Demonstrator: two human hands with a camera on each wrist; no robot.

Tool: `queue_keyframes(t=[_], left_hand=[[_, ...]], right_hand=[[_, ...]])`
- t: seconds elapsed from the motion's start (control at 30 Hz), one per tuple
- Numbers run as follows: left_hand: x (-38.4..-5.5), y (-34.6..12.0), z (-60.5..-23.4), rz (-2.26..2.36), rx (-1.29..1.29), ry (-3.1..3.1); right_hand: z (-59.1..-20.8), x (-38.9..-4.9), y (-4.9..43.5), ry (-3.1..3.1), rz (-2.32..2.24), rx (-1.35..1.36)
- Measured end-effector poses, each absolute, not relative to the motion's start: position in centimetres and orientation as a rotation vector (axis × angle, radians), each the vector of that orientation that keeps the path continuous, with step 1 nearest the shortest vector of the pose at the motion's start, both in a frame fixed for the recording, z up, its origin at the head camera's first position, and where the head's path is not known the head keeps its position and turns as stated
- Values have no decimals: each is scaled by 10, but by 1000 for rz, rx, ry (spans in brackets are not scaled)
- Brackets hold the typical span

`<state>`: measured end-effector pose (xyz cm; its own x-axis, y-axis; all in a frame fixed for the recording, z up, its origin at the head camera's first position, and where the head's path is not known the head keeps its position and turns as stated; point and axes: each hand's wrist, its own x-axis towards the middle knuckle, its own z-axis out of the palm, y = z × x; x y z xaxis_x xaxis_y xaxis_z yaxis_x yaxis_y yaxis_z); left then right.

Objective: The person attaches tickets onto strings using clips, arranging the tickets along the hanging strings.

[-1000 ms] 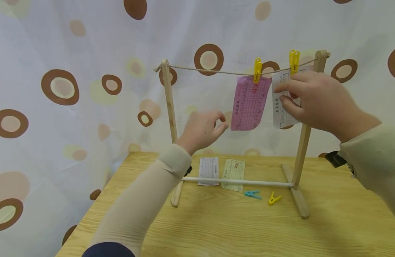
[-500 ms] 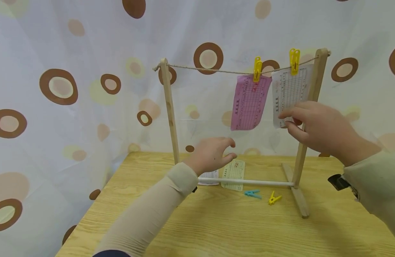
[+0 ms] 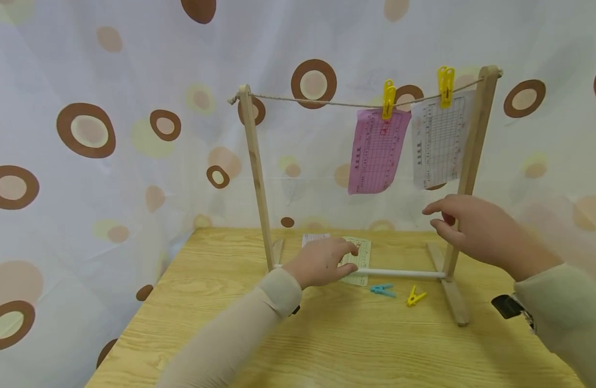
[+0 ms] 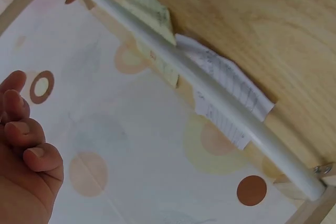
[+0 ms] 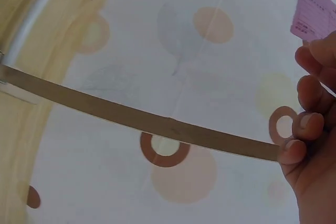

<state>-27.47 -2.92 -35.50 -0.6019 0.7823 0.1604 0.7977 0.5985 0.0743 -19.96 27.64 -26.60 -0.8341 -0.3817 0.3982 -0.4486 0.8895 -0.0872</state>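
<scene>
My left hand (image 3: 322, 262), loosely bent and holding nothing, hovers by the white bar, partly covering a white printed slip (image 3: 314, 237) and a pale green slip (image 3: 363, 258) at the table's back. My right hand (image 3: 482, 231) holds nothing either; its fingers are bent in front of the right post, below a hanging white slip (image 3: 438, 145). One yellow clothespin (image 3: 445, 87) clips that slip to the rope (image 3: 307, 101). To its left a pink slip (image 3: 378, 156) hangs from another yellow clothespin (image 3: 388, 99). A blue clothespin (image 3: 382, 290) and a loose yellow clothespin (image 3: 416, 296) lie on the table.
A wooden rack stands on the wood-grain table (image 3: 375, 345), with a left post (image 3: 257, 172), a right post (image 3: 477, 134) and a white bar (image 3: 400, 273) low between them. Behind hangs a curtain (image 3: 133, 70) with brown rings and spots.
My right hand has come down from the hanging white slip to below it, leaving it on the rope. My left hand has dropped from beside the pink slip toward the slips on the table.
</scene>
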Motion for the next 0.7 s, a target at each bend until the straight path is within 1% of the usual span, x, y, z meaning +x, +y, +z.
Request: queue_keyframes(t=[0.13, 0.27, 0.37, 0.53, 0.7], left_hand=[[-276, -29, -374, -179, -1353, -2826], [-278, -29, -394, -112, -1311, -2943], [-279, -30, -407, -82, -1282, -3009], [-281, -30, -417, -97, -1234, -3095], [-282, -29, -422, -116, -1259, -3142]], right_hand=[[-304, -201, 284, -2753, 349, 580], [-353, -200, 288, -2833, 495, 528], [-382, -200, 290, -2900, 618, 496], [-410, -202, 292, -2986, 761, 450], [-423, -203, 293, -3113, 868, 423]])
